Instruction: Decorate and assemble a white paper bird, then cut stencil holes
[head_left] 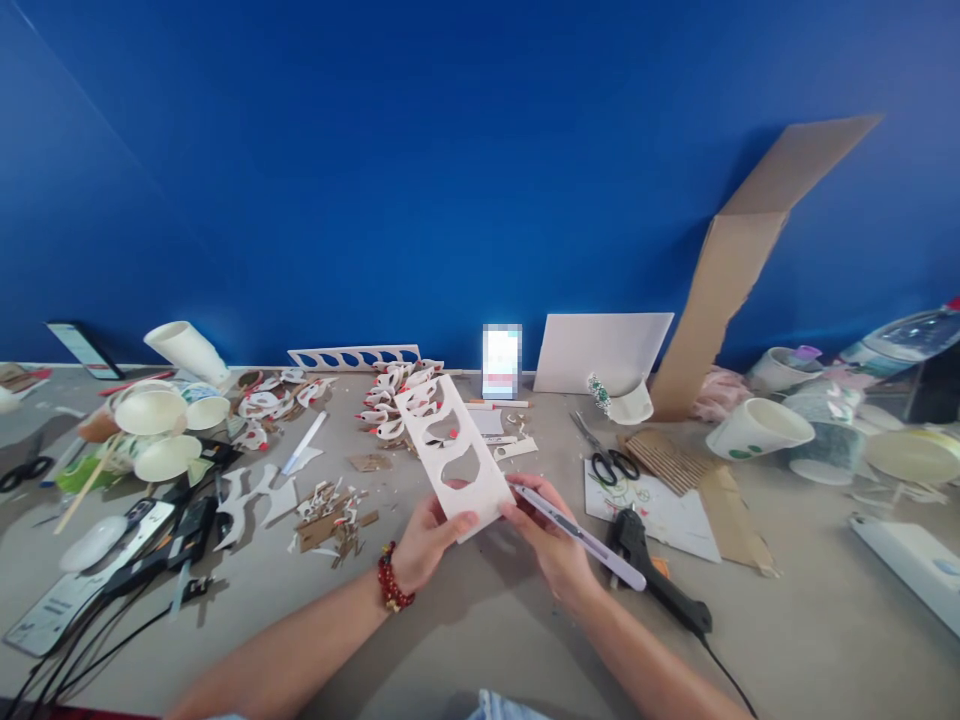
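A white foam board strip with rounded holes cut through it is held tilted above the table in front of me. My left hand grips its lower left edge, thumb on the face. At the lower right corner, the fingers of my right hand pinch the same strip. A pale lilac utility knife also rests in my right hand, lying across it with the tip toward the board. Behind the strip sits a cluster of white cut-out shapes with red tips. Small scraps lie left of my left hand.
To the right are black scissors, a black glue gun with a cord, and a paper cup. A lit phone and a white board lean against the blue wall. Phones, cables and stacked cups crowd the left.
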